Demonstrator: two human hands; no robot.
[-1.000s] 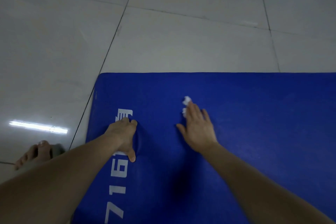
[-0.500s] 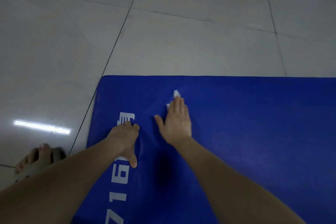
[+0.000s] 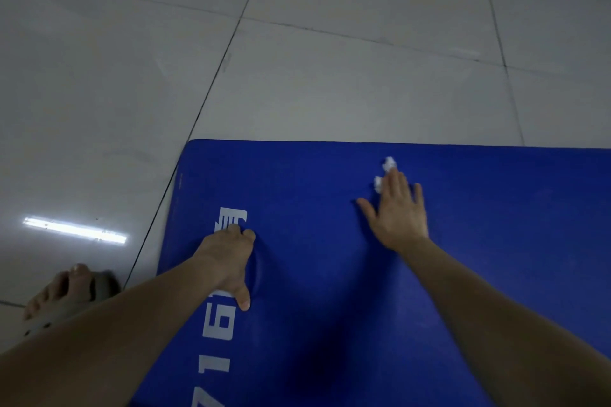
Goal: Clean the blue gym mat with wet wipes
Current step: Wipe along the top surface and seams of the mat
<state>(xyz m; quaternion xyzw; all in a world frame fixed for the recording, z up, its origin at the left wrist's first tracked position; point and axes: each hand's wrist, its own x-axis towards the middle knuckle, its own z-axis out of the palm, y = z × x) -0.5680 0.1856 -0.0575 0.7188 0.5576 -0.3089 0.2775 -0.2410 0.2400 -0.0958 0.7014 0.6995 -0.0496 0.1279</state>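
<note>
Head view. The blue gym mat (image 3: pixel 363 274) lies flat on a grey tiled floor (image 3: pixel 297 59), its far edge and left corner in frame, with white print (image 3: pixel 228 324) along the left side. The right hand (image 3: pixel 398 213) lies palm down near the far edge, fingers straight and close together, thumb spread, pressing a white wet wipe (image 3: pixel 388 163) onto the mat. Only crumpled bits show past the fingertips, so the rest is probably under the palm. The left hand (image 3: pixel 228 258) bears on the print, fingers curled under, thumb stretched out, denting the mat. A sandalled foot (image 3: pixel 66 291) rests on the floor just left of the mat.
</note>
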